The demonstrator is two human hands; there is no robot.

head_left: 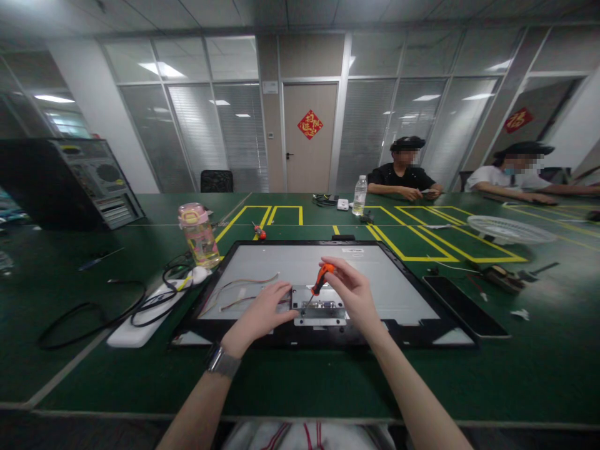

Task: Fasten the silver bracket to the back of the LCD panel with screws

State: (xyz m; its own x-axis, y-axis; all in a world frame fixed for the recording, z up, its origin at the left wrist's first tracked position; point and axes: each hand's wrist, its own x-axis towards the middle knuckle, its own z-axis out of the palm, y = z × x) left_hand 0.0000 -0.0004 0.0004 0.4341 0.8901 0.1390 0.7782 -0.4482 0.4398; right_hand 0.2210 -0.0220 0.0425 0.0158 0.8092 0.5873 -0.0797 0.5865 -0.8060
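Note:
An orange and black screwdriver (321, 279) is gripped in my right hand (351, 290), its shaft slanting down to the left. The tip meets a silver metal bracket (321, 320) with small parts in it. This bracket sits on the grey back of a flat display panel (394, 281) with a black frame, lying on the table. My left hand (262, 312), fingers stretched out, rests at the bracket's left edge and steadies nothing closed in its grasp. Thin cables (244, 281) with white plugs lie on the panel left of my hands.
On the left stand a pink-lidded bottle (199, 234), a white power strip (140, 319) with black cables, and a computer case (75, 181). A black slab (464, 306) lies to the right. Beyond are a water bottle (359, 195), a white round rack (509, 229) and two seated people.

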